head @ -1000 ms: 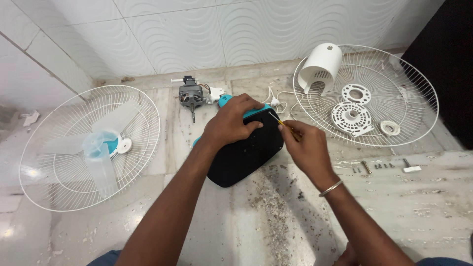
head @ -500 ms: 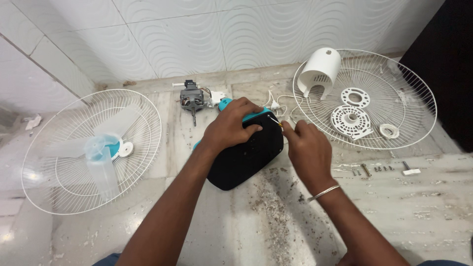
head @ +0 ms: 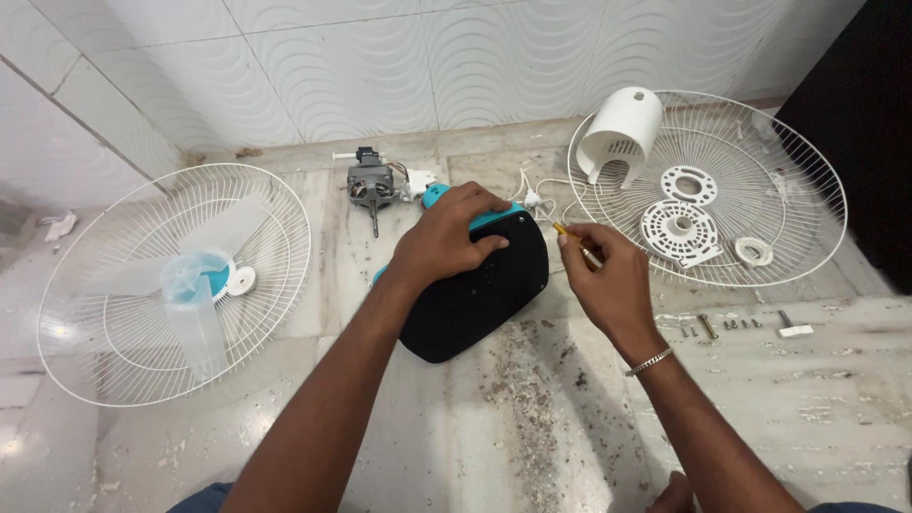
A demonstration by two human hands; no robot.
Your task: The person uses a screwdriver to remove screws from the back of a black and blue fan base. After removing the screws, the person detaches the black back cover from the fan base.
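A black and teal fan base (head: 475, 285) lies upside down on the marble floor in front of me. My left hand (head: 446, 236) presses on its far end, fingers spread over the teal edge. My right hand (head: 603, 275) hovers just right of the base, pinching a thin screwdriver with a yellow handle (head: 573, 242). The tip points up-left toward the base's right corner, a little clear of it.
A white fan guard with a translucent blue blade (head: 180, 280) lies on the left. A second white guard (head: 817, 190) on the right holds a white motor cover (head: 619, 128) and plastic rings. A fan motor (head: 369, 182) lies beyond the base; loose screws (head: 722, 325) lie right. Dirt covers the floor.
My right hand has drawn the screwdriver back to the right, off the base's corner. My left hand stays on the base.
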